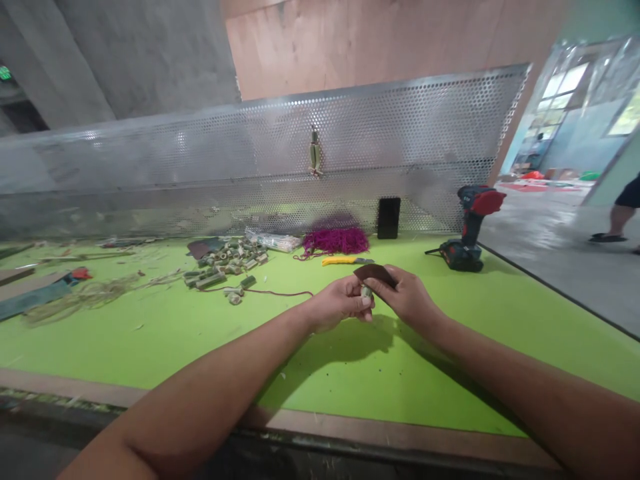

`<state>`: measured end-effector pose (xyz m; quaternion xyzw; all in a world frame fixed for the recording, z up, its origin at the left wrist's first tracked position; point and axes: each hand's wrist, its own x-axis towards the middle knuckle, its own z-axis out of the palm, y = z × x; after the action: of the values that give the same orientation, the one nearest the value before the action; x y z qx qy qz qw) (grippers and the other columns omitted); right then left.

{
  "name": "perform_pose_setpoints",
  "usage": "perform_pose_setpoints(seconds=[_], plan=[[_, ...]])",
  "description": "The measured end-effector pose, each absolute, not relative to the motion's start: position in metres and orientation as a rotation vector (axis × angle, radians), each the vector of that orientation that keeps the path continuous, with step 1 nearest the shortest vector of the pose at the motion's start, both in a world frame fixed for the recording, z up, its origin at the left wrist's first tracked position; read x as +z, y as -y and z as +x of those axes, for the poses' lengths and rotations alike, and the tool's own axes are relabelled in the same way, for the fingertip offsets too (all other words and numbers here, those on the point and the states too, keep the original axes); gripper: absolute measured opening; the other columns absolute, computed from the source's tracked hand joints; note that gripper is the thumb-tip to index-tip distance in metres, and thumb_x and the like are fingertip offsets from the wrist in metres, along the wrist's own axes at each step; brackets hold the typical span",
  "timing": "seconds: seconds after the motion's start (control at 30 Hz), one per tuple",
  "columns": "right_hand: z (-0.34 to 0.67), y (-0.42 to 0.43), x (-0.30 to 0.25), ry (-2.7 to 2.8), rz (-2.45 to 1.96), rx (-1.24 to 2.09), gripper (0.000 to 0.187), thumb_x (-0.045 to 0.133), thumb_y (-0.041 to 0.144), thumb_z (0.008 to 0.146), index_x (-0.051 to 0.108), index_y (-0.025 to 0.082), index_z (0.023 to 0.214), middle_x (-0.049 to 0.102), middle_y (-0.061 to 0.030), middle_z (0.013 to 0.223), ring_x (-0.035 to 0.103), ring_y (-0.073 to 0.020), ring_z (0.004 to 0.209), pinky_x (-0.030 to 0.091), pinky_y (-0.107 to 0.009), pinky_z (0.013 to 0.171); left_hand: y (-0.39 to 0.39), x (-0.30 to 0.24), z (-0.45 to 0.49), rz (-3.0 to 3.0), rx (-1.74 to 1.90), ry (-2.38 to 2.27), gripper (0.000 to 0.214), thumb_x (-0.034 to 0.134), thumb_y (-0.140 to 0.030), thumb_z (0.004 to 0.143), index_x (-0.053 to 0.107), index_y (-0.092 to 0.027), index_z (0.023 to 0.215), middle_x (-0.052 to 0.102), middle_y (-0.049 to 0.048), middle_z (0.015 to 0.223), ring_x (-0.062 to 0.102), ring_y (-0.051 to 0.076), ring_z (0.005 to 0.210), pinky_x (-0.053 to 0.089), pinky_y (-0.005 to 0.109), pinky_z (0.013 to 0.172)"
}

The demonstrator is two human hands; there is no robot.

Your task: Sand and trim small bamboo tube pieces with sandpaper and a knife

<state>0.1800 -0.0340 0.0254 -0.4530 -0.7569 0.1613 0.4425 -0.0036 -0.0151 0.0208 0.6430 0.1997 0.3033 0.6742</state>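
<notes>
My left hand point(339, 305) is closed around a small pale bamboo piece point(367, 291), pinched between thumb and fingers. My right hand point(407, 295) grips a brown sheet of sandpaper point(374, 272) and presses it onto the top of that piece. Both hands meet above the green table top point(165, 333), a little right of its middle. A pile of several short bamboo tubes point(227, 260) lies to the left, further back, with a thin red cord point(273, 292) running from it toward my hands.
A perforated metal screen point(250, 167) stands along the back. In front of it lie a purple mesh bundle point(336, 241), a yellow-handled knife point(345, 261), a black phone point(389, 217) and a red-and-blue cordless drill point(470, 227). Fibre scraps and tools point(60, 287) lie left. A person's legs point(620, 213) show far right.
</notes>
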Motion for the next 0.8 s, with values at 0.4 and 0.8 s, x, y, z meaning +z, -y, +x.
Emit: perform_pose_setpoints(seconds=[0.4, 0.8], plan=[[0.1811, 0.0315, 0.0256, 1.912, -1.156, 0.369, 0.033, 0.057, 0.049, 0.087, 0.059, 0.02, 0.074, 0.06, -0.0014, 0.063, 0.056, -0.0174, 0.06, 0.04, -0.028, 0.056, 0.0176, 0.0264, -0.0047, 1.575, 0.678, -0.492, 0.037, 0.076, -0.041, 0.076, 0.055, -0.013, 0.089, 0.057, -0.0001, 0.074, 0.058, 0.01, 0.066, 0.05, 0.028, 0.07], [0.1812, 0.0327, 0.0228, 1.904, -1.163, 0.36, 0.031, 0.057, 0.049, 0.087, 0.06, 0.02, 0.078, 0.062, -0.0023, 0.067, 0.056, -0.0178, 0.063, 0.039, -0.029, 0.057, 0.0182, 0.0275, -0.0068, 1.662, 0.658, -0.598, 0.039, 0.075, -0.042, 0.076, 0.054, -0.013, 0.092, 0.058, 0.0, 0.072, 0.06, 0.011, 0.065, 0.053, 0.03, 0.069]])
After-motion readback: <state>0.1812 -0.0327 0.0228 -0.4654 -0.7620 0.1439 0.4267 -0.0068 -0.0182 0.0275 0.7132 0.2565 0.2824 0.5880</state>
